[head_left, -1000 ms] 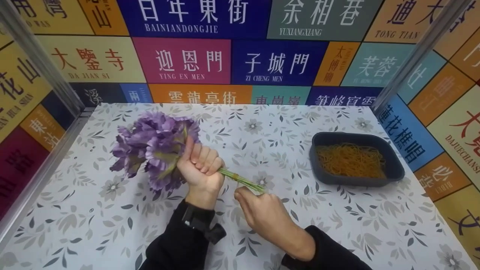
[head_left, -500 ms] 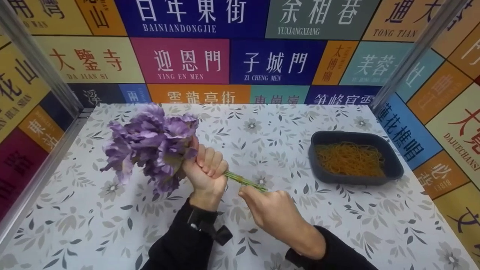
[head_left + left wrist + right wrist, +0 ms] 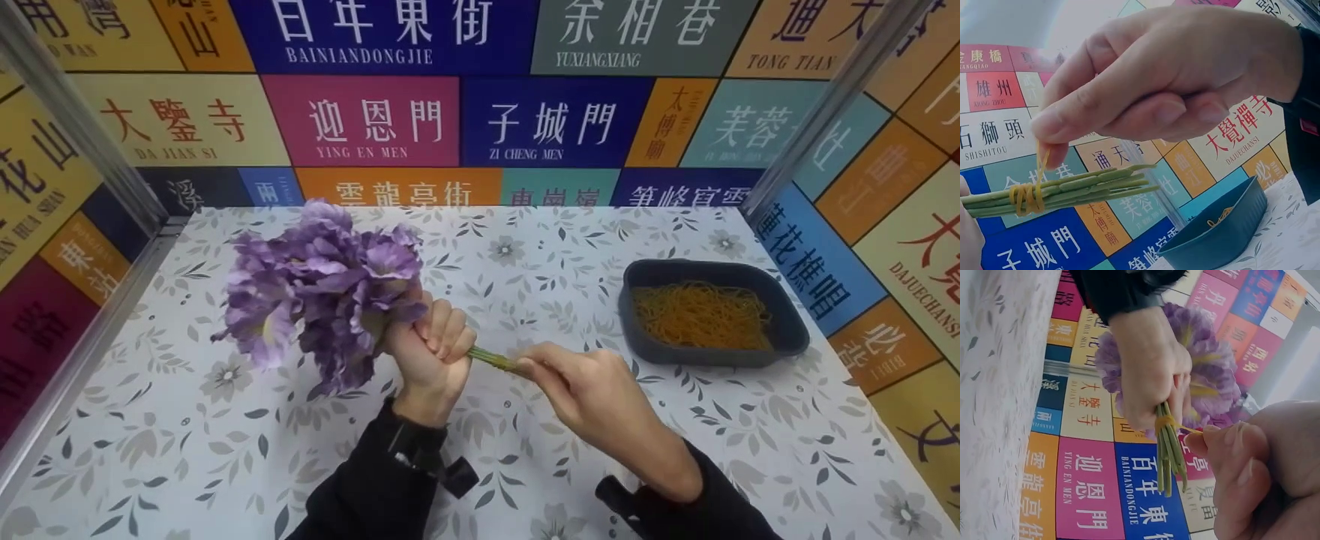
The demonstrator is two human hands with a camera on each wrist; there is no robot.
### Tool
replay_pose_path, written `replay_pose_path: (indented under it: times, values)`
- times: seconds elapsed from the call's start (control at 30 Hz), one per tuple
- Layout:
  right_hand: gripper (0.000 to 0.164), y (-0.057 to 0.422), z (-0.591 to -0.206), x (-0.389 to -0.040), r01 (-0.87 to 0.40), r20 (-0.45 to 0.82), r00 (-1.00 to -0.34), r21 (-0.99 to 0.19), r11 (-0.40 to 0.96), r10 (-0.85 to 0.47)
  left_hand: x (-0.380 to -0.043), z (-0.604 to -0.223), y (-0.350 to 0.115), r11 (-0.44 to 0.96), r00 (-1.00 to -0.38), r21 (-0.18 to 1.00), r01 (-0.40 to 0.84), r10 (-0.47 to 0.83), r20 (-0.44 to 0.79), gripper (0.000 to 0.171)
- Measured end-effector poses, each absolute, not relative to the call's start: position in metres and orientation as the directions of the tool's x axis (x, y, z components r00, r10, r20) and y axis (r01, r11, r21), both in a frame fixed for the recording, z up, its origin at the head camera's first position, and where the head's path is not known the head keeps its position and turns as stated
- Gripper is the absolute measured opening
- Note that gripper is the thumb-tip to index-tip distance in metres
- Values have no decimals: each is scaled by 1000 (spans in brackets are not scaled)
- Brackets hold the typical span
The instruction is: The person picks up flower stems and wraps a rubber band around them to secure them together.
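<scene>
A bunch of purple artificial flowers [image 3: 322, 285] leans to the left above the table, its green stems [image 3: 486, 357] pointing right. My left hand [image 3: 435, 352] grips the stems just under the blooms. Around the stems, a yellow rubber band [image 3: 1028, 198] is wound in several turns. My right hand [image 3: 600, 397] pinches a loop of that band between thumb and forefinger; in the left wrist view the stretched loop runs up from the stems to the fingertips. The cut stem ends [image 3: 1171, 478] stick out past the band.
A dark grey plastic tub [image 3: 637, 349] with many yellow rubber bands [image 3: 701, 319] stands at the right of the table. The floral-patterned tabletop [image 3: 525, 465] meets printed sign panels [image 3: 360, 120] at the back and sides.
The right hand has risen and turned, moving from the stem ends to the band and pulling at it. The left hand and flowers have shifted slightly right, and the blooms have tipped upward.
</scene>
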State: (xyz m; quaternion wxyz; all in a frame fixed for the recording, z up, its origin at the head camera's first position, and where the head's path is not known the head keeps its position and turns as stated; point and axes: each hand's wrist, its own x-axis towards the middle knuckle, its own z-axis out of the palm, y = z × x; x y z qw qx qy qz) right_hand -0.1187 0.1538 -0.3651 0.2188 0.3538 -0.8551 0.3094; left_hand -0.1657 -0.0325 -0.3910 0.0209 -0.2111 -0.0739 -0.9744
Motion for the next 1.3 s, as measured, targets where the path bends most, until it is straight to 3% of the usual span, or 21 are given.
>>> replay_pose_path:
  times: [0.17, 0.53, 0.83, 1.1, 1.3]
  values:
    - [6, 166, -357, -121, -724, 543, -683, -418, 549, -488, -160, -385, -31, -988, -915, 140, 66, -4, 404, 50]
    - [10, 186, -346, -121, -712, 393, -700, -308, 632, -597, -160, -383, -31, -989, -946, 140, 42, 5, 324, 52]
    - [15, 194, -343, -122, -688, 294, -726, -330, 647, -622, -161, -383, -33, -990, -948, 125, 69, -26, 318, 53]
    - [15, 199, -341, -124, -672, 272, -740, -296, 679, -615, -160, -383, -32, -991, -942, 127, 43, 2, 334, 54]
    - [8, 197, -342, -126, -690, 360, -720, -277, 668, -594, -161, -382, -34, -992, -937, 118, 31, 12, 348, 52]
